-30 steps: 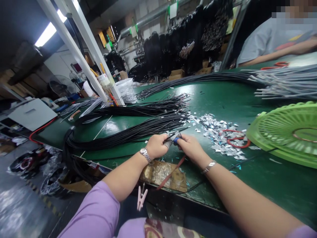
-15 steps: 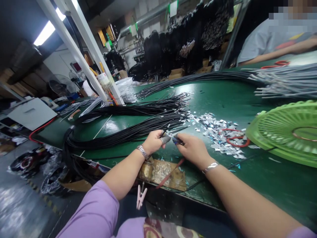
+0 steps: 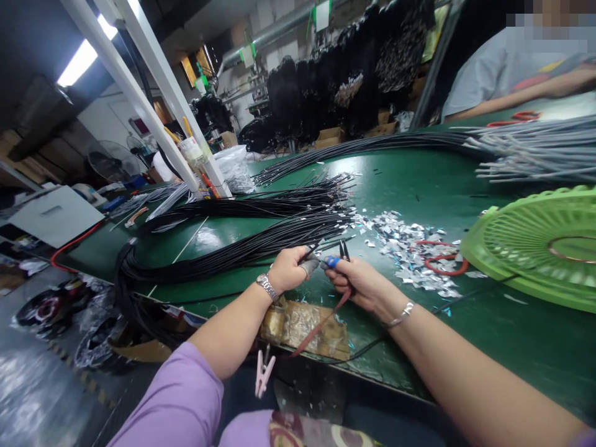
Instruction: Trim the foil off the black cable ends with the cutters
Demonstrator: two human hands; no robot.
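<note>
From where I stand, the left hand (image 3: pixel 289 271) has its fingers pinched on a black cable (image 3: pixel 310 251), its end poking out on the side toward the other hand, probably gripped that near the tip to keep it steady. The right hand (image 3: pixel 365 280) has its fingers closed round a dark two-pronged tool (image 3: pixel 344 249), the prongs up and slightly apart, clear of the cable; perhaps it is tucked in the palm to leave the fingertips free. A blue wrap (image 3: pixel 332 261) and a grey wrap (image 3: pixel 309 268) cover digits at the meeting point, likely against rubbing. The hands are just beside each other, and what lies in the narrow gap is too small to make out. Just beyond the left fingers, the bundle (image 3: pixel 251 247) lies with its ends toward the hands, presumably for easy picking. Right of it, scraps (image 3: pixel 405 245) litter the worktop (image 3: pixel 391 186), with red-handled scissors (image 3: pixel 446 266) among them, then a green basket (image 3: pixel 535 242). Nearer the person, a red strap (image 3: pixel 316 332) crosses a taped board (image 3: pixel 298 323). Farther off, grey cables (image 3: pixel 535 152) lie before a co-worker (image 3: pixel 484 77)
</note>
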